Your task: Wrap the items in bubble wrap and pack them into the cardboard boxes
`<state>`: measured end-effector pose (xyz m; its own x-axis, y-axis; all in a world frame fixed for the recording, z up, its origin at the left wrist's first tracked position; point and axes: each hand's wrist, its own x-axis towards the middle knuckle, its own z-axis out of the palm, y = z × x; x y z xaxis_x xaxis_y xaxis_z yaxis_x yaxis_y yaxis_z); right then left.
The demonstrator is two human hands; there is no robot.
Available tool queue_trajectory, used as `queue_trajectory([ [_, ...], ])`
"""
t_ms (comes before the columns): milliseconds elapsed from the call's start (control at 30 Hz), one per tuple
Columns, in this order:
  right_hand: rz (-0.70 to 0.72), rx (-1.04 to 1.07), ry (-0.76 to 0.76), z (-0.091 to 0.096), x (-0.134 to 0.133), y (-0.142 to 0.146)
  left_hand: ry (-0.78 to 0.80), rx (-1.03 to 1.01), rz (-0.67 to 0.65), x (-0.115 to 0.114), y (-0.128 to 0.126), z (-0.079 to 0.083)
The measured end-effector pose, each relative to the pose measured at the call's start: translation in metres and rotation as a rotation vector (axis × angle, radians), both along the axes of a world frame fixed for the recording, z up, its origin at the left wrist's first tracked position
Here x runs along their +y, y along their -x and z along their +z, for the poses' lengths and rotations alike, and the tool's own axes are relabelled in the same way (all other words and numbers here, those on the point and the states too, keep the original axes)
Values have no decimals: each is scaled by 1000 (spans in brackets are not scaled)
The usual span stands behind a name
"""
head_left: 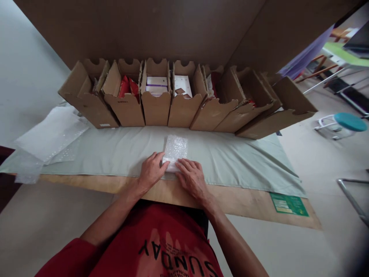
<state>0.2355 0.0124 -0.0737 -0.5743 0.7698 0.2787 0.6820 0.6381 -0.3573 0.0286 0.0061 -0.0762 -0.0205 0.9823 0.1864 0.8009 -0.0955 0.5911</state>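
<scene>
**Bubble-wrap packet lies between two hands at the bench's near side**

The packet rests flat on a pale green cloth, near the middle of the bench. The left hand meets its left edge, fingers bent and thumb reaching over the near left corner. The right hand lies at the near right corner, fingers stretched across it – whether either hand's fingers grip the wrap or only press on it, I cannot tell.

On the far side stands a row of open cardboard bins; one holds red packets, and the next two to the right hold white boxes. Loose bubble-wrap sheets lie at the left – partly overhanging the near edge.
</scene>
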Motion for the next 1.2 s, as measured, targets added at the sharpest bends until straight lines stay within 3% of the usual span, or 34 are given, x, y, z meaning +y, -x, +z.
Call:
queue_trajectory([
  [100, 10, 84, 84, 1, 9, -1, -161, -26, -170, -11, 6, 2],
  [200, 21, 162, 226, 5, 16, -5, -153, -101, -283, -18, 10, 1],
  [300, -33, 200, 277, 8, 19, -9, -45, -155, -196, -11, 10, -2],
  [433, -121, 138, 75, 5, 19, -9, 90, -113, -64, 16, 5, -2],
  [600, -14, -69, -27, -2, 21, 0, 36, -29, 51, 34, -1, 3],
  [733, -34, -69, -17, -5, 35, 5, -49, -344, 166, 9, 0, 4],
  [867, -80, 99, 115, -2, 39, 5, 234, -914, 148, -22, -5, 2],
  [967, -95, 264, 290, 6, 27, 8, 355, -1198, 71, -26, -16, 1],
  [1100, -94, 409, 540, 17, 2, 8, 342, -1312, 108, -17, -28, 3],
  [1200, -177, 506, 570, 21, -6, -3, 355, -1239, 114, -18, -31, 10],
])
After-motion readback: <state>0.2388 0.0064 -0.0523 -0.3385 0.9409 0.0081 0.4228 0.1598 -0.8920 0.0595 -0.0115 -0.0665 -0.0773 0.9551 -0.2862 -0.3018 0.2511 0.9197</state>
